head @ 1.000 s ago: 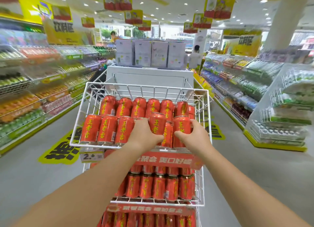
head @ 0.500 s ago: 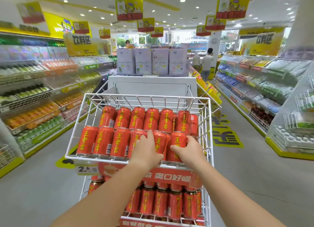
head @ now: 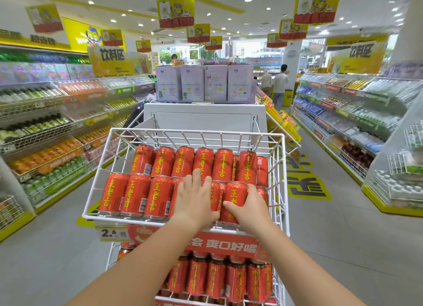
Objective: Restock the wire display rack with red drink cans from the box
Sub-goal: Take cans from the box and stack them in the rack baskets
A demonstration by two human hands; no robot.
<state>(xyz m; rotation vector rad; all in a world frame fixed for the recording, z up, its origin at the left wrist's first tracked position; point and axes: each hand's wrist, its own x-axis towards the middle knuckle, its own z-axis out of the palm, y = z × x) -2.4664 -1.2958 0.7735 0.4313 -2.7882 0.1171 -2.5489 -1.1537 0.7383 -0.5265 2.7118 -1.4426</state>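
Left hand [head: 196, 201] has slid forward, fingers [head: 197, 176] flat over cans [head: 137, 193], hiding one; right hand [head: 250, 207] grips front can [head: 235, 196].

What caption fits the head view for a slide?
Left hand rests on red cans; right hand grips a front can in the wire rack.

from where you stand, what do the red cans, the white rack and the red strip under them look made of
The red cans: likely thin metal, glossy printed coat; light glints along their round sides. The white rack: metal wire, probably painted or coated white; thin grid rods. The red strip: looks like printed card or plastic, smooth; flat face with lettering, material unsure.
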